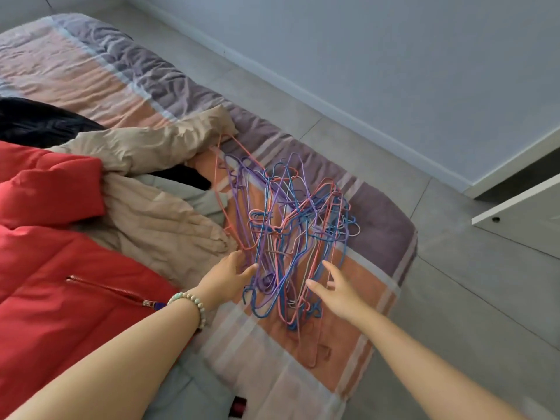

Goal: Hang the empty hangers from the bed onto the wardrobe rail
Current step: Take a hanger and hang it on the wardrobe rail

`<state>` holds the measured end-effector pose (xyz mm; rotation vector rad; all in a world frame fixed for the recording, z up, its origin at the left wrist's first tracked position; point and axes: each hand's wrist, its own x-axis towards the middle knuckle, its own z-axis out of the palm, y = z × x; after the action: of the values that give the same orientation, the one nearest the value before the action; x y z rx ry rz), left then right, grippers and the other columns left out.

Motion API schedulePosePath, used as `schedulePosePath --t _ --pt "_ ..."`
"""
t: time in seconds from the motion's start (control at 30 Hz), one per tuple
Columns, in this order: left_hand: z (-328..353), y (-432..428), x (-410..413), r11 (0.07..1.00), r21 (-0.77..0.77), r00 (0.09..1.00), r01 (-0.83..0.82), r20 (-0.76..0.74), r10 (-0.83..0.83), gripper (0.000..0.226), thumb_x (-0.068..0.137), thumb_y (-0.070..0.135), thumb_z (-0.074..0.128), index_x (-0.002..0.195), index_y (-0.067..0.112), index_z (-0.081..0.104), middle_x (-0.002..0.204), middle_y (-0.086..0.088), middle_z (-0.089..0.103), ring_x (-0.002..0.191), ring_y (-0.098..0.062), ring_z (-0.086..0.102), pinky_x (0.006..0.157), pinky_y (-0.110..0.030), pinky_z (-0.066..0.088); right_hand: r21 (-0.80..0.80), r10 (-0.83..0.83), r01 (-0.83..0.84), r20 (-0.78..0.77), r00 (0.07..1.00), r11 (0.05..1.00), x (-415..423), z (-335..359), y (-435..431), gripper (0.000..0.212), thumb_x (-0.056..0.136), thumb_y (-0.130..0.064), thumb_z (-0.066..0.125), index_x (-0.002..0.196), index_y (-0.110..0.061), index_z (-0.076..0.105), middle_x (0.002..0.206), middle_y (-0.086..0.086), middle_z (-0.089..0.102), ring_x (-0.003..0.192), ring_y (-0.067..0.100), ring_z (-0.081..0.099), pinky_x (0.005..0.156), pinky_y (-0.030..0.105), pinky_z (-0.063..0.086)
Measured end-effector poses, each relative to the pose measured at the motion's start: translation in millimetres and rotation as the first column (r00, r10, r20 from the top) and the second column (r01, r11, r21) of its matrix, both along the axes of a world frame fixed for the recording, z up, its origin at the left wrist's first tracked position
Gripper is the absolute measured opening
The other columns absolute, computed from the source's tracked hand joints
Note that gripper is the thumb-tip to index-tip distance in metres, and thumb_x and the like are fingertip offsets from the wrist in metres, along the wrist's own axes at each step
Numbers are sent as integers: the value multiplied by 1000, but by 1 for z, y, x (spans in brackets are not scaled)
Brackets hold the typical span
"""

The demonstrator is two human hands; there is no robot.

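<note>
Both forearms entered from the 6 o'clock edge and reached toward 12 o'clock. The left wrist carried a bead bracelet (191,304). The left hand (225,275) was released, fingers straight and slightly spread, fingertips at the 9 o'clock edge of the hangers (291,231). The right hand (339,294) was also released, fingers spread and extended over the near 3 o'clock side of the pile. Whether either hand touched the wire could not be told. Neither hand grasped anything.

The hangers were thin wire, in blue, purple, pink and white, and lay tangled in one flat pile on the bed (372,283), near its corner. The long axis of the pile ran from about 5 o'clock to 11 o'clock. The hooks pointed in mixed directions, some toward 3 o'clock and some toward the hands.

At 9 o'clock of the pile lay a red jacket (54,268). A beige garment (151,219) lay beyond it, just beside the hangers. A black garment (36,122) lay farther, at 10 o'clock.

Beyond the bed were the grey tiled floor (454,298), a white panel (521,204) at 3 o'clock, and the wall (394,56) at 1 o'clock.
</note>
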<state>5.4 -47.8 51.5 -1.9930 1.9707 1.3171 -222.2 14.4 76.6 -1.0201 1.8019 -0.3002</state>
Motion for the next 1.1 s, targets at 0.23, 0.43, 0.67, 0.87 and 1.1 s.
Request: schedulePosePath --t 0.23,0.43,0.67,0.87,1.1 --pt "-58 -1 -9 991 81 987 -110 -113 119 62 94 42 48 145 11 29 144 -6 43 128 -21 45 102 -28 36 61 -121 116 91 988 991 29 -69 -8 62 91 -33 58 144 -13 33 145 4 42 128 22 46 106 34 38" --pt "-82 7 -18 953 129 925 -275 -236 298 50 92 27 57 137 10 43 122 -5 57 107 -19 57 95 -33 47 126 -312 291 209 927 948 54 -100 -9 53 94 -24 55 141 -7 38 136 9 52 120 23 54 105 41 41" --pt "-82 11 -21 948 54 914 -313 -253 316 27 92 21 58 117 11 55 67 5 46 61 -9 45 59 -18 40 82 -406 398 236 883 914 64 -101 -12 32 95 -7 50 126 -2 50 106 14 64 98 26 62 93 36 46" --pt "-67 13 -24 920 95 871 -381 -298 391 13 90 24 60 84 13 59 60 5 45 52 -9 39 50 -17 35 81 -410 416 417 811 906 52 -78 -6 20 95 -1 47 114 -6 53 92 10 67 53 3 66 45 12 45" --pt "-21 22 -42 852 67 695 -519 -547 466 13 94 15 54 81 13 52 69 -1 53 57 -14 49 44 -13 43 -10 -349 450 616 706 893 40 -19 -8 18 97 -12 48 111 -19 56 99 7 71 68 11 70 61 23 57"
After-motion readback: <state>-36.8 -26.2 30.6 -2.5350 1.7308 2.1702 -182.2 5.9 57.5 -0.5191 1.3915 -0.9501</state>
